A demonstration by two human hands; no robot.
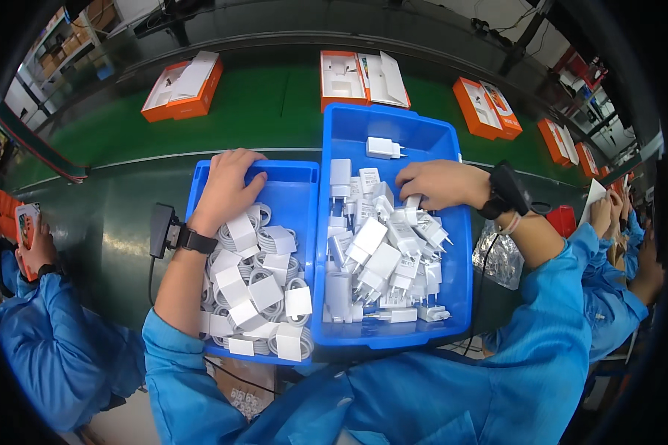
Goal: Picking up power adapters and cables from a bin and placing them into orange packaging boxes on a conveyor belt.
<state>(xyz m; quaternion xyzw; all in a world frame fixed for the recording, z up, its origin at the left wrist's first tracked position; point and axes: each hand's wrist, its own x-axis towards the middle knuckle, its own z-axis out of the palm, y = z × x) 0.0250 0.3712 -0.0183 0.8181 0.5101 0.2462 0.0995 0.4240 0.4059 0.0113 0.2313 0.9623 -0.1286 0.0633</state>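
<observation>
White plug chargers (pixel 382 256) heaped in blue bin (pixel 460 297), coiled white cables (pixel 263 289) alongside

White coiled cables (pixel 263 297), each banded with a white paper sleeve, lie heaped in the left blue bin (pixel 293 185), filling its near half. White plug-in chargers (pixel 382 259) lie jumbled in the right blue bin (pixel 423 137); one charger (pixel 383 147) lies alone near its far edge.

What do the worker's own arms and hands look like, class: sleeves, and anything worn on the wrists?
Both arms wear bright blue sleeves pushed up. The bare left hand has a black wristband with a boxy black device and cable; the bare right hand has a similar black wrist unit.
</observation>
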